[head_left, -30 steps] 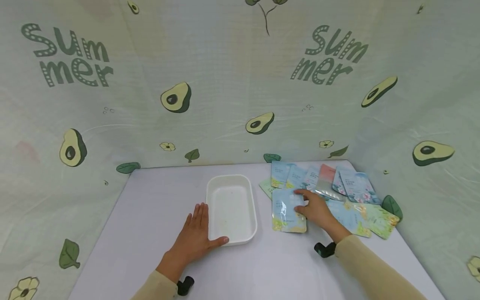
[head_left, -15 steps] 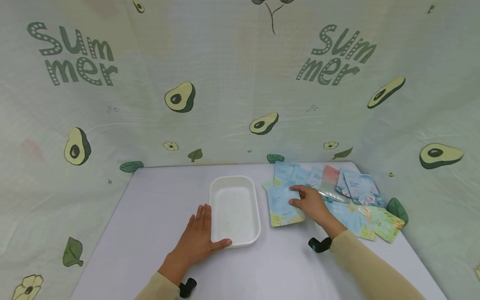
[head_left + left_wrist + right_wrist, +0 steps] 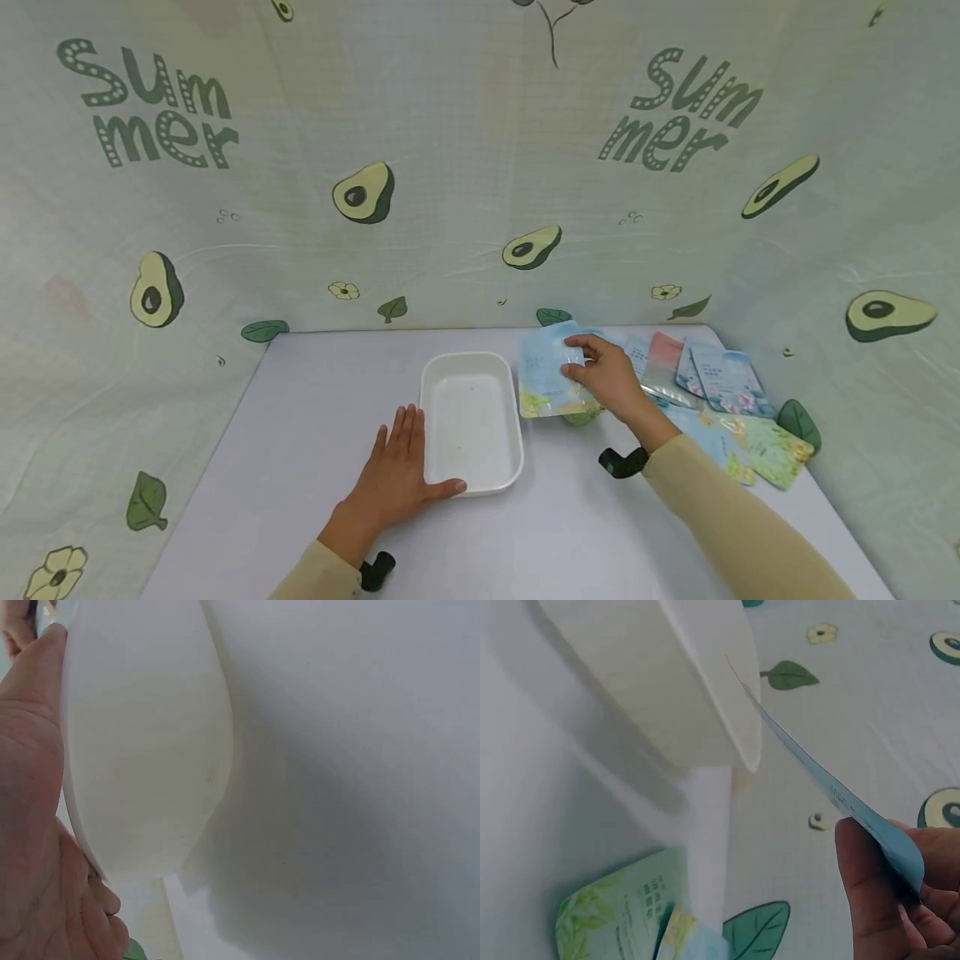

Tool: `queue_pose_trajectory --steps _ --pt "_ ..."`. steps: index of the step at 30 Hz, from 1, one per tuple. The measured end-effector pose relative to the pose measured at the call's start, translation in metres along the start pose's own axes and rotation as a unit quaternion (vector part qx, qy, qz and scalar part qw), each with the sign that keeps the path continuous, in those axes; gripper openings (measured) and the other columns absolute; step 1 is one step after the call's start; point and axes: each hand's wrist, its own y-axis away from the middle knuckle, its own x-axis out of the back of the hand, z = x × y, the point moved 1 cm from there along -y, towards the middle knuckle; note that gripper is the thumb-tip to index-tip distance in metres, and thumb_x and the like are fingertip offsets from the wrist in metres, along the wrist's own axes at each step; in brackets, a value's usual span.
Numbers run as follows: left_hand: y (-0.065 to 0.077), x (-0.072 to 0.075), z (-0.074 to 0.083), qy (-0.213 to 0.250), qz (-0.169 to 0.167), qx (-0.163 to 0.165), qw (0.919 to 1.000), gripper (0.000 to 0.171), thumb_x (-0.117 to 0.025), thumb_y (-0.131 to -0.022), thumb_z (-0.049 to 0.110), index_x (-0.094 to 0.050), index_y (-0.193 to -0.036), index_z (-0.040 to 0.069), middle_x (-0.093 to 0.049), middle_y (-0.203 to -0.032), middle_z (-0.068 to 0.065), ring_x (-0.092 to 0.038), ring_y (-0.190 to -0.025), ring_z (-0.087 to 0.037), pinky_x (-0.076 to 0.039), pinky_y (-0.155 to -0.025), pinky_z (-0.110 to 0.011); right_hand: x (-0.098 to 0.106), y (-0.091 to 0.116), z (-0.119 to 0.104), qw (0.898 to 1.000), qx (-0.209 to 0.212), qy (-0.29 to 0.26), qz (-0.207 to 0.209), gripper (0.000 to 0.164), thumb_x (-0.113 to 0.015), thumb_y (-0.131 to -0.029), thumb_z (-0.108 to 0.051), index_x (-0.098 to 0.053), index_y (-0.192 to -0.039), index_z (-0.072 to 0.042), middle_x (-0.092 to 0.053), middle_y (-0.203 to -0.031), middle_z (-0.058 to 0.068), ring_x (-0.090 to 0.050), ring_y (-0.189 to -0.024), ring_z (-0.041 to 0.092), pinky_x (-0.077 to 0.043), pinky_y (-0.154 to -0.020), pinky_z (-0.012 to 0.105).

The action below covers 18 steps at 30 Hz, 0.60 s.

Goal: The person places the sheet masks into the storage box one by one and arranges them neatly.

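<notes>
A white rectangular tray (image 3: 474,421) stands in the middle of the table. My left hand (image 3: 397,479) lies along its near left corner, fingers straight against the left side and thumb across the front rim. From the left wrist view, the palm (image 3: 30,825) is close by the tray's outer wall (image 3: 142,750). Right of the tray, my right hand (image 3: 611,379) pinches a light blue sheet mask packet (image 3: 543,371) by its right edge, thumb against fingers. The right wrist view shows the packet (image 3: 802,761) edge-on, raised off the table and slightly bent at the grip.
Several flat packets lie overlapping at the right: a pink-and-silver one (image 3: 663,358), a blue floral one (image 3: 727,379) and a green one (image 3: 776,450). Another green packet (image 3: 622,911) lies beneath the held one. A printed cloth (image 3: 435,208) hangs behind the table.
My right hand has lifted the blue packet off the table and carried it up and left, towards the tray's right side. The left hand stays against the tray.
</notes>
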Motion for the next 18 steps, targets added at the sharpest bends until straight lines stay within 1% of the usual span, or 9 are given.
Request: queue_pose_trajectory --steps 3,6,11,15,18 --pt "-0.002 0.003 0.001 -0.008 -0.002 0.0 1.0 0.136 -0.06 -0.081 0.091 -0.018 -0.164 -0.009 -0.018 -0.173 -0.028 -0.015 -0.162 -0.044 -0.022 -0.128 -0.065 -0.012 -0.006 -0.011 1.0 0.006 -0.008 -0.001 0.047 -0.076 -0.098 -0.018 -0.063 -0.143 -0.011 -0.052 -0.157 0.02 -0.049 -0.144 0.043 -0.046 -0.115 0.058" --pt "-0.002 0.002 0.0 -0.013 -0.008 0.002 0.9999 0.138 -0.058 -0.08 0.093 -0.018 -0.165 -0.008 -0.017 -0.173 -0.027 -0.014 -0.163 -0.043 -0.021 -0.128 -0.065 -0.028 -0.011 -0.023 1.0 0.009 -0.02 -0.009 0.046 -0.076 -0.097 -0.016 -0.064 -0.141 -0.011 -0.055 -0.152 0.019 -0.051 -0.142 0.041 -0.047 -0.115 0.057" --pt "-0.003 0.002 -0.001 -0.014 -0.011 0.008 0.9998 0.138 -0.058 -0.079 0.093 -0.016 -0.166 -0.007 -0.015 -0.174 -0.025 -0.011 -0.163 -0.041 -0.018 -0.129 -0.064 -0.062 -0.018 -0.038 0.999 0.012 -0.031 -0.025 0.042 -0.078 -0.096 -0.013 -0.067 -0.137 -0.011 -0.06 -0.133 0.015 -0.058 -0.13 0.037 -0.053 -0.105 0.052" --pt "-0.003 0.002 -0.001 -0.012 -0.009 0.008 0.9999 0.137 -0.061 -0.08 0.09 -0.017 -0.165 -0.007 -0.016 -0.174 -0.026 -0.012 -0.163 -0.041 -0.018 -0.129 -0.064 -0.094 -0.021 -0.044 0.999 0.013 -0.014 -0.032 0.039 -0.08 -0.093 -0.013 -0.071 -0.131 -0.012 -0.065 -0.133 0.015 -0.061 -0.127 0.036 -0.056 -0.099 0.051" --pt "-0.004 0.002 0.0 -0.012 -0.007 0.006 0.9999 0.136 -0.061 -0.08 0.09 -0.018 -0.165 -0.008 -0.018 -0.173 -0.027 -0.013 -0.163 -0.042 -0.018 -0.129 -0.064 -0.115 -0.02 -0.045 0.999 0.011 0.003 -0.042 0.037 -0.081 -0.092 -0.014 -0.072 -0.128 -0.012 -0.067 -0.135 0.018 -0.063 -0.125 0.036 -0.057 -0.097 0.051"
